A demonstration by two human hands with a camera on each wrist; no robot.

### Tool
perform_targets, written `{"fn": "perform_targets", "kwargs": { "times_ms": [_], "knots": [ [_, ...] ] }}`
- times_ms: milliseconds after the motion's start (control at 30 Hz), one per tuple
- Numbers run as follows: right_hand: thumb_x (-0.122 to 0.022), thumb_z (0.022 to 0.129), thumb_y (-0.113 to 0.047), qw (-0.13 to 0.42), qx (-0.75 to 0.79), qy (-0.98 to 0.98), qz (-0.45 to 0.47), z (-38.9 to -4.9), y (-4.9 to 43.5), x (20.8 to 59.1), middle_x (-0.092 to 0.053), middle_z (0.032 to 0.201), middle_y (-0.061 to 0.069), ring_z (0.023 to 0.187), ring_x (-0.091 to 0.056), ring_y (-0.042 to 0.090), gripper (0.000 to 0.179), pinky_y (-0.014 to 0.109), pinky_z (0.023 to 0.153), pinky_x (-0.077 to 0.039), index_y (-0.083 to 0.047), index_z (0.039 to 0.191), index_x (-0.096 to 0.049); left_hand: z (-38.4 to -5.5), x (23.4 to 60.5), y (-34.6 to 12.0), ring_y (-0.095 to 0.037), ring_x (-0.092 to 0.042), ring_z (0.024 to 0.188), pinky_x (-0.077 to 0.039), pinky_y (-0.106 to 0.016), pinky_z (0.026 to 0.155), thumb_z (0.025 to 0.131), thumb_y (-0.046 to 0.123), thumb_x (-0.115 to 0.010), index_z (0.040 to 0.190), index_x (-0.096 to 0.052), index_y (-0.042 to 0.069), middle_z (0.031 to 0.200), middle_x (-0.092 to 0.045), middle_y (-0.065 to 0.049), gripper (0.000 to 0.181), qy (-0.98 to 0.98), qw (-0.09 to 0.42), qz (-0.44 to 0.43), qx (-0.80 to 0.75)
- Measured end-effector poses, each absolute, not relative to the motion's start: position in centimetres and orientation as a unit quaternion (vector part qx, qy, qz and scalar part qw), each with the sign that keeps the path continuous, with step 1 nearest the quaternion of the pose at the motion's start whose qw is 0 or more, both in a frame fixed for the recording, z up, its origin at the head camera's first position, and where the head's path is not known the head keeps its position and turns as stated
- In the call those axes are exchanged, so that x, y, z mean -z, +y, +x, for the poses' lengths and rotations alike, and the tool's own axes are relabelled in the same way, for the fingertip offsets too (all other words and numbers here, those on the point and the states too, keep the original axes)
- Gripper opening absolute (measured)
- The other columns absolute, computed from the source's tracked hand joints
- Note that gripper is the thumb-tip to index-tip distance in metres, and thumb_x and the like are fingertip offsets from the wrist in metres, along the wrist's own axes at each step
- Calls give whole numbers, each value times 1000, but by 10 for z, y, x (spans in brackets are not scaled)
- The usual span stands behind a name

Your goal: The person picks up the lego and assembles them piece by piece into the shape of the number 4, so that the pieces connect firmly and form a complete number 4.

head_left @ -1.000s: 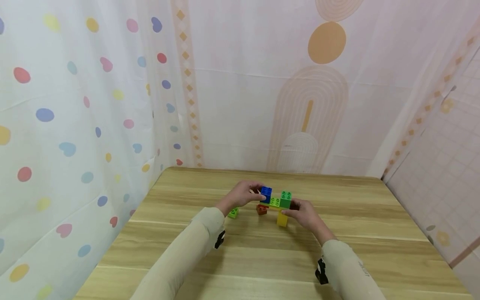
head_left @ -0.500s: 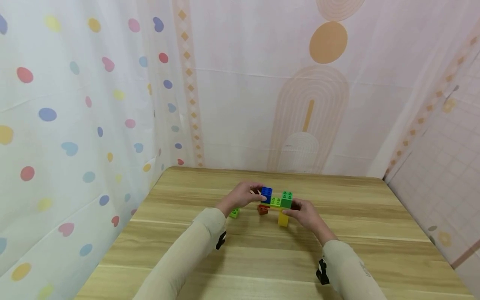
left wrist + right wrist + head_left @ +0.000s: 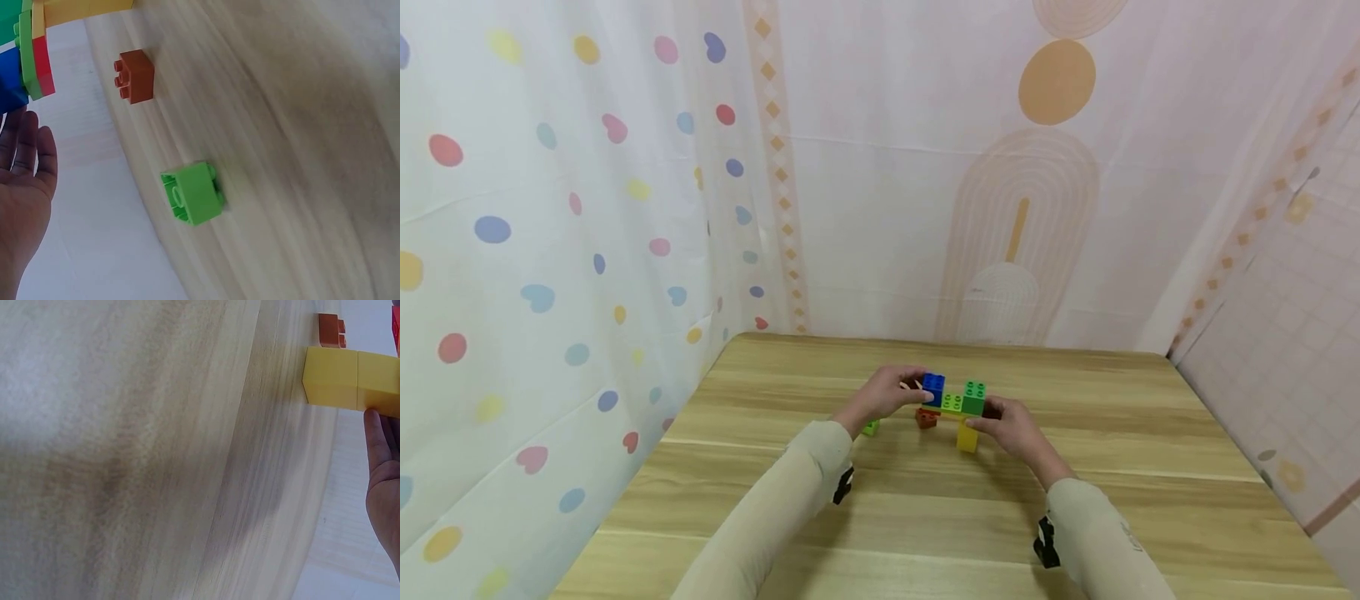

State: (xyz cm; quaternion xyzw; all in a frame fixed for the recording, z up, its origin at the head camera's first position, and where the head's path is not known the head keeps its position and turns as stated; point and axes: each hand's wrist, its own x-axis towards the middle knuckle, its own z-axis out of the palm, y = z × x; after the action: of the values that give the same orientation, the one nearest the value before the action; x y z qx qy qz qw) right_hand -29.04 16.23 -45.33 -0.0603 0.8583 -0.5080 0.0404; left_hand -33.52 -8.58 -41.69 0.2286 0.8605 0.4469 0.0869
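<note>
Both hands hold one structure of joined toy bricks. At its left end my left hand (image 3: pixel 886 393) pinches the blue brick (image 3: pixel 933 387), thumb on the front and fingers behind. The blue brick and a green brick (image 3: pixel 973 399) sit on a light green piece (image 3: pixel 952 404), with red and orange-yellow layers under it. My right hand (image 3: pixel 1017 427) grips the right end, its fingers partly hidden behind the bricks. Yellow bricks (image 3: pixel 331 376) reach down below that end, and in the right wrist view a fingertip touches their side. The left wrist view shows the left fingers (image 3: pixel 26 140) at the blue brick.
Loose on the wooden table (image 3: pixel 910 533) are a brown-orange brick (image 3: pixel 139 76) behind the structure and a lime green brick (image 3: pixel 195 195) lying on its side, partly hidden by the left hand in the head view. Patterned curtains (image 3: pixel 880 208) hang beyond the table's edges.
</note>
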Motion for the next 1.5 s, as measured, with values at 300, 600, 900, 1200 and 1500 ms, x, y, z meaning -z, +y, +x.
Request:
{"fn": "perform_targets", "kwargs": {
  "times_ms": [300,600,900,1200,1500],
  "knots": [
    [-71,93,-22,35,505,860,-67,-291,161,453,-69,111,4,98,-63,17,37,38,88,-51,-5,126,-65,-331,428,-85,-17,-60,104,-51,-36,91,95,27,-68,137,-59,9,115,-66,-3,46,830,84,200,-513],
    [-71,93,-23,37,512,856,-65,-290,163,456,-69,111,4,98,-62,17,38,39,88,-51,-5,126,-65,-333,433,-83,-20,-61,111,-50,-38,94,95,27,-69,140,-56,8,121,-65,-6,50,812,103,188,-543],
    [-71,94,-24,33,511,856,-67,-290,164,458,-69,111,4,97,-62,17,38,39,88,-51,-5,126,-65,-330,432,-80,-24,-61,110,-49,-48,94,98,23,-66,144,-51,7,127,-60,-14,51,791,130,182,-569],
    [-71,93,-24,30,517,852,-71,-291,165,459,-69,111,4,98,-62,17,37,39,89,-51,-5,125,-66,-328,430,-74,-24,-61,111,-51,-43,93,102,39,-54,137,-56,5,125,-62,-12,48,757,131,166,-618],
    [-72,93,-25,27,512,856,-69,-290,164,457,-69,111,4,98,-62,18,38,40,89,-51,-5,125,-66,-330,427,-68,-22,-61,109,-50,-42,95,102,38,-56,134,-58,4,123,-63,-11,47,750,138,138,-632]
  ]
}}
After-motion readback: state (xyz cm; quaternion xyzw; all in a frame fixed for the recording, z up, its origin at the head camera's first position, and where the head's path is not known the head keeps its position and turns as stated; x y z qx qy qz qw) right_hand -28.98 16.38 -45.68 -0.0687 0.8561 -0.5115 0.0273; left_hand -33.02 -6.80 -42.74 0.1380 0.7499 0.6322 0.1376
